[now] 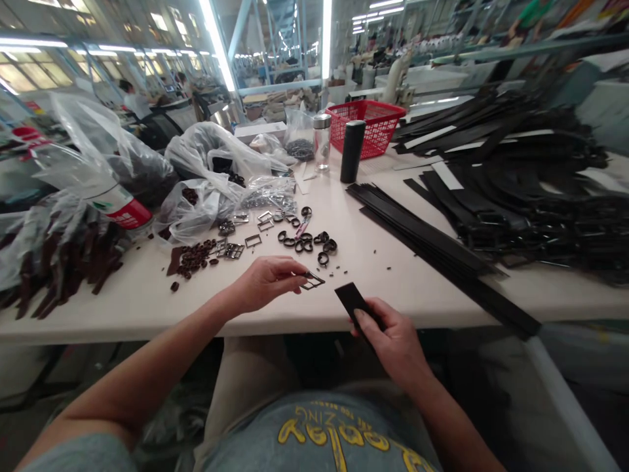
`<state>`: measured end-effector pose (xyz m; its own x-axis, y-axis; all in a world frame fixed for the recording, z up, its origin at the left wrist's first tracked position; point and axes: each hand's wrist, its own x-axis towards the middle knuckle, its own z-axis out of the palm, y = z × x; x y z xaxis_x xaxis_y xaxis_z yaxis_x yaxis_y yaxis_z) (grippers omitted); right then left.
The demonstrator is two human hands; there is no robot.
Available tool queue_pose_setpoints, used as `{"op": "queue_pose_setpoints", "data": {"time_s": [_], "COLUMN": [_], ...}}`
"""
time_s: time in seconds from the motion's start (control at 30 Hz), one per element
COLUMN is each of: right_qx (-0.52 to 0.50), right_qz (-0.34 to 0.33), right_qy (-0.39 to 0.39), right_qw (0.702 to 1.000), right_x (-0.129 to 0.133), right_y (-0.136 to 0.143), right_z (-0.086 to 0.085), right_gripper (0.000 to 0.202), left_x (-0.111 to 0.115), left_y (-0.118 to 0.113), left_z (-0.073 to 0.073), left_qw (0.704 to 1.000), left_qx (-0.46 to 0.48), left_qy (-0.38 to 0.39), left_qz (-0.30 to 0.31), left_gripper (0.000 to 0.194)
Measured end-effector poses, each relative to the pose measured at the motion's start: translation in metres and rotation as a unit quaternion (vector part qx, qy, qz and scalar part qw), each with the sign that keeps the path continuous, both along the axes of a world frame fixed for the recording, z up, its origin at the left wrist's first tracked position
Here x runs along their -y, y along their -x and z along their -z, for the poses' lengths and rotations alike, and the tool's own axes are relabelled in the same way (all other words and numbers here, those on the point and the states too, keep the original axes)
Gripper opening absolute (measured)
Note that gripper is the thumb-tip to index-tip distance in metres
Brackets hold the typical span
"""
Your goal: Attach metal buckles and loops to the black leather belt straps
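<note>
Table (403, 282) with bag (209, 208) of brown loops (190, 195), buckle (313, 283) in left hand (268, 282)

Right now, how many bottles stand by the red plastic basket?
2: the clear silver-lidded bottle at the left of the red plastic basket, and the black bottle in front of it.

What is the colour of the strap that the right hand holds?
Black. The strap in the right hand shows best in the head view.

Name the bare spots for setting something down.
Bare cream tabletop lies between the black oval loops and long flat black straps, bar a few tiny bits, and between the dark-brown flat strips and left forearm. Clear plastic bags crowd the back left; heaped black straps, the right.
</note>
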<state>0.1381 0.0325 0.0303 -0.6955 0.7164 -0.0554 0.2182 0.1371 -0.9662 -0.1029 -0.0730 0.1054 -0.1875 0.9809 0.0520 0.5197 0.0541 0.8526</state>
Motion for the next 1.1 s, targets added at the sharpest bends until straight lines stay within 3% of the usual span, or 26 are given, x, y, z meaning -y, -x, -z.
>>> {"op": "queue_pose_setpoints", "data": {"time_s": [0.2,0.3,0.57,0.87,1.1], "right_qx": [-0.027,-0.036,-0.04,-0.08,-0.092], "right_qz": [-0.003,0.005,-0.005,-0.062,-0.105], "right_qy": [-0.005,0.007,0.01,0.008,0.001], "right_qw": [1.0,0.999,0.999,0.995,0.99], "right_x": [-0.001,-0.001,-0.003,0.003,0.005], "right_y": [0.007,0.007,0.009,0.009,0.001], "right_z": [0.004,0.005,0.005,-0.002,-0.001], "right_gripper": [0.022,0.022,0.02,0.019,0.019], "left_x": [-0.004,-0.005,-0.003,-0.005,-0.005], "left_y": [-0.03,-0.035,-0.044,-0.05,-0.05], "left_z": [-0.013,-0.011,0.001,0.005,0.011], "left_qw": [0.995,0.992,0.989,0.989,0.998], "left_qx": [-0.088,-0.118,-0.132,-0.134,-0.043], "left_qy": [-0.026,-0.037,-0.051,-0.049,-0.032], "left_qz": [0.049,0.04,0.045,0.029,-0.024], "left_gripper": [0.023,0.021,0.047,0.027,0.019]}}
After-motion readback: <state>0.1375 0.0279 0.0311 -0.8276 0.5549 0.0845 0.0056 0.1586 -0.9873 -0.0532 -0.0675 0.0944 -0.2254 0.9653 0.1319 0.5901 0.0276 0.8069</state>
